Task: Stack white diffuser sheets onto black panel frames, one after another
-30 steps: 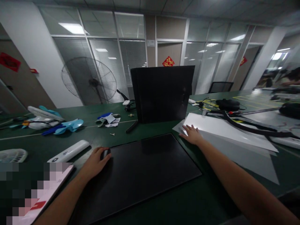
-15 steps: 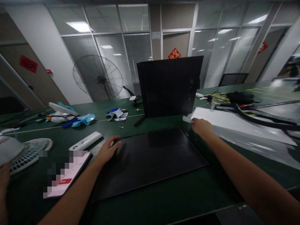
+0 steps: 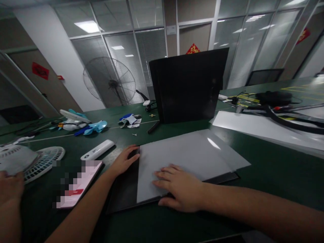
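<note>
Black box upright behind, white paper at right. Sheet overlies black panel on bench, long axis left-right. Right hand spread flat on sheet; left hand at panel's corner, grip unclear.

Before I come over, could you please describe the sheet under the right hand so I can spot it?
On the green table, find the tall black object; nearer lies a flat black panel. The greyish sheet covers most of that, under the right hand; the whiter sheet lies apart, farther right.
</note>
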The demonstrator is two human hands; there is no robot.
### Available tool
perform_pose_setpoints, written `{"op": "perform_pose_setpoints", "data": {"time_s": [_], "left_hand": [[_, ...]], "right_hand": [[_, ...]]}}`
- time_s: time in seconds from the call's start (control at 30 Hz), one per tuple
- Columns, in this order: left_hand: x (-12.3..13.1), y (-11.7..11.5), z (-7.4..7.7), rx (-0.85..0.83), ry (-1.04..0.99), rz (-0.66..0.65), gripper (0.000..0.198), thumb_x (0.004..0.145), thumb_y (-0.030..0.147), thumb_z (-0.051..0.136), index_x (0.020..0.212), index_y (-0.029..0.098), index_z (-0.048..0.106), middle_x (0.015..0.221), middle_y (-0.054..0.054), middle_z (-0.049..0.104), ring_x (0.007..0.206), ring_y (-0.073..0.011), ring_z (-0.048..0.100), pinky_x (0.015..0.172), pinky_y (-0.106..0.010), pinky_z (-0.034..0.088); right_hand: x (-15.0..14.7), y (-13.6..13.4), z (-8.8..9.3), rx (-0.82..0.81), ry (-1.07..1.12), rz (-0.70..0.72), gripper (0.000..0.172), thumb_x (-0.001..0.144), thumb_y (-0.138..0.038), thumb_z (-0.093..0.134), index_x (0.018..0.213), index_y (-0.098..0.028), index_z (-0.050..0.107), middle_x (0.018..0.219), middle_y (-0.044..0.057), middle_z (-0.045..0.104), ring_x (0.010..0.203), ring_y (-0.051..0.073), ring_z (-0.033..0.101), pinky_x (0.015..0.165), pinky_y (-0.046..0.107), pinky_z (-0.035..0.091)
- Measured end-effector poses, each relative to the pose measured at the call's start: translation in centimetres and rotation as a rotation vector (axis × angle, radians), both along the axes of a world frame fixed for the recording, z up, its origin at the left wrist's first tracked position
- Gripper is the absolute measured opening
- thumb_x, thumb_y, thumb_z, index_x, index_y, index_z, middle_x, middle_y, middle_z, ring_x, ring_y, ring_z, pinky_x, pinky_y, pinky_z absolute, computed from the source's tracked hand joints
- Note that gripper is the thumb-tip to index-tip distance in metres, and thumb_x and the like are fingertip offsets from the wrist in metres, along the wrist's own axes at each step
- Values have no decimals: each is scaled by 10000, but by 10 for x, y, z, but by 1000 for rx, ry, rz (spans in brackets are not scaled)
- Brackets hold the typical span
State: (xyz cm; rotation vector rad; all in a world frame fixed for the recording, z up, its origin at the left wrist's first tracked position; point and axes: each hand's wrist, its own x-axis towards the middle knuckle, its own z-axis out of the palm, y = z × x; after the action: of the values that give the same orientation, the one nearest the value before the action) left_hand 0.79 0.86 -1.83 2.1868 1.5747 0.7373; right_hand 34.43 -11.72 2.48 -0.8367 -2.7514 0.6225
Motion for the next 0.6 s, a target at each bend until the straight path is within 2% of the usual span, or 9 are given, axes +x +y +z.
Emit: {"op": "perform_pose_setpoints", "data": {"time_s": [0.07, 0.13, 0.2, 0.27, 0.33, 0.4, 0.5, 0.6], "left_hand": [[0, -1, 0, -2, 109, -42, 753, 829, 726, 664, 1385, 219, 677, 1610, -165, 532, 1512, -372, 467, 1283, -602, 282], [-1, -1, 0, 0, 148, -38, 791, 810, 714, 698, 1423, 218, 646, 1630, -176, 503, 1520, -376, 457, 1273, -605, 302], [-1, 0, 0, 7, 138, -14, 834, 798, 710, 716, 1462, 216, 608, 1646, -187, 474, 1512, -377, 470, 1246, -587, 363], [-3, 1, -1, 22, 122, 6, 884, 776, 700, 741, 1494, 213, 573, 1666, -195, 439, 1515, -382, 467, 1236, -576, 386], [-4, 2, -1, 39, 110, 20, 898, 774, 674, 747, 1515, 208, 545, 1672, -196, 426, 1528, -381, 450, 1246, -573, 375], [-6, 2, -2, 47, 96, 37, 865, 801, 648, 723, 1520, 207, 532, 1662, -191, 440, 1531, -374, 448, 1252, -574, 367], [-5, 2, -2, 53, 83, 58, 835, 806, 638, 717, 1499, 204, 545, 1634, -191, 477, 1511, -368, 475, 1247, -578, 371], [-4, 3, -1, 75, 90, 79, 803, 792, 628, 732, 1454, 200, 579, 1581, -187, 541, 1460, -359, 532, 1225, -563, 406]], "right_hand": [[9, 3, 5, -79, 70, 85, 727, 1042, -634, 517, 1650, -242, 441, 1737, 112, 313, 1587, 292, 341, 1313, 517, 237], [25, 20, 10, -39, 82, 39, 675, 1069, -602, 478, 1644, -250, 453, 1703, 99, 392, 1587, 269, 346, 1331, 522, 175], [45, 45, 9, 141, 17, -127, 600, 1083, -546, 457, 1590, -235, 536, 1623, 109, 515, 1578, 308, 357, 1329, 600, 72], [63, 69, 1, 334, -111, -344, 601, 1066, -532, 483, 1549, -190, 586, 1611, 156, 520, 1574, 384, 345, 1302, 673, 39], [78, 86, -10, 395, -259, -520, 663, 1051, -569, 485, 1548, -141, 581, 1631, 213, 473, 1541, 453, 374, 1267, 726, 134], [85, 93, -20, 354, -351, -589, 761, 1040, -653, 442, 1567, -116, 555, 1626, 242, 465, 1494, 478, 433, 1221, 712, 286], [82, 89, -26, 302, -351, -555, 901, 1009, -775, 359, 1591, -108, 525, 1626, 247, 463, 1480, 458, 462, 1192, 626, 394], [74, 81, -24, 261, -283, -490, 970, 981, -837, 323, 1627, -131, 478, 1653, 219, 433, 1518, 436, 423, 1230, 601, 362]]}}
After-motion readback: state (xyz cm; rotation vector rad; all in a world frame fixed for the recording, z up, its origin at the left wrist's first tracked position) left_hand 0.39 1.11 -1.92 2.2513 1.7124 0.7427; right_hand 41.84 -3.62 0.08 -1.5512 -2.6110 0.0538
